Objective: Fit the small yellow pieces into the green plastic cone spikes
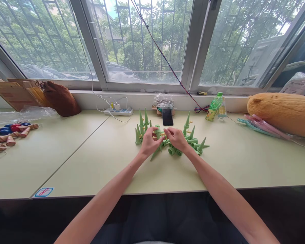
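Observation:
My left hand (pixel 151 141) is closed round a green plastic watering spike (pixel 157 133), its wide threaded end up and its point down. Beside it my right hand (pixel 176 139) pinches at the small yellow valve (pixel 163 134) on the spike's side; the fingertips partly hide it. Left of my hands, several green spikes (pixel 141 120) stand point up. To the right, more spikes lie on their sides, with a few upright, such as the tall spike (pixel 187 122). Open threaded ends (pixel 171 151) face me just under my right wrist.
A black phone (pixel 167 117) lies behind the spikes. Farther back are a power strip (pixel 120 112) and a green-capped bottle (pixel 215 107). An orange plush (pixel 282 112) sits at right. Wooden toys (pixel 11 139) and a brown pouch (pixel 61 100) are at left. The table's front edge (pixel 165 192) runs under my forearms.

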`<state>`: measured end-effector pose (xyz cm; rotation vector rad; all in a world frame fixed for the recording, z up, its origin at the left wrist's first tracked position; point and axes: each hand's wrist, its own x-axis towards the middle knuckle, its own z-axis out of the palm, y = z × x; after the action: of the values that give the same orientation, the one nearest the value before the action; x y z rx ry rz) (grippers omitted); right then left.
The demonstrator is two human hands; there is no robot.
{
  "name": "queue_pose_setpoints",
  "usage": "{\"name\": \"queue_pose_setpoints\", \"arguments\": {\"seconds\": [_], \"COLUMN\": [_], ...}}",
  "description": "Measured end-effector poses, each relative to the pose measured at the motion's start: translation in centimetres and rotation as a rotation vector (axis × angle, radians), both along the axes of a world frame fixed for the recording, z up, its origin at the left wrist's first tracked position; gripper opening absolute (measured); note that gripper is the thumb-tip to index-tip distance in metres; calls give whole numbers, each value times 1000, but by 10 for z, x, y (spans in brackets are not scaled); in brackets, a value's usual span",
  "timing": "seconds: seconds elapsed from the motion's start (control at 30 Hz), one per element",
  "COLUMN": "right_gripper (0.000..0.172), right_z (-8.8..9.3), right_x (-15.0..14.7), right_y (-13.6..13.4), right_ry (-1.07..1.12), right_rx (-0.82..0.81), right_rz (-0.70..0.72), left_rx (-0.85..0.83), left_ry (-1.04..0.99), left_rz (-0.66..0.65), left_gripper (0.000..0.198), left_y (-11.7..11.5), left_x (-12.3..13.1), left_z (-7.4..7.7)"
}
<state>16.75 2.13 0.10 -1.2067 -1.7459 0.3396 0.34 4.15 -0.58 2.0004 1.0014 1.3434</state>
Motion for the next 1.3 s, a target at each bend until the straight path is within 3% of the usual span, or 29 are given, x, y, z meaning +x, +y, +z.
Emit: {"name": "queue_pose_setpoints", "arguments": {"seconds": [0.17, 0.27, 0.7, 1.03, 1.2, 1.3], "right_gripper": [27, 24, 49, 60, 63, 55], "right_z": [3, 2, 0, -3, -3, 0], "right_x": [-1, -1, 0, 1, 0, 0], "right_y": [-3, -3, 0, 3, 2, 0], "right_ry": [8, 20, -48, -53, -65, -40], "right_rx": [12, -3, 7, -20, -30, -1], "right_rz": [67, 87, 9, -5, -30, -51], "left_rx": [-4, -5, -14, 81, 75, 61], "left_ry": [-15, -15, -21, 21, 32, 20], "left_rz": [0, -14, -34, -48, -75, -32], "left_gripper": [38, 39, 39, 33, 32, 33], "left_y": [1, 1, 0, -6, -7, -6], "left_x": [0, 0, 0, 1, 2, 2], "left_z": [0, -1, -1, 3, 3, 3]}}
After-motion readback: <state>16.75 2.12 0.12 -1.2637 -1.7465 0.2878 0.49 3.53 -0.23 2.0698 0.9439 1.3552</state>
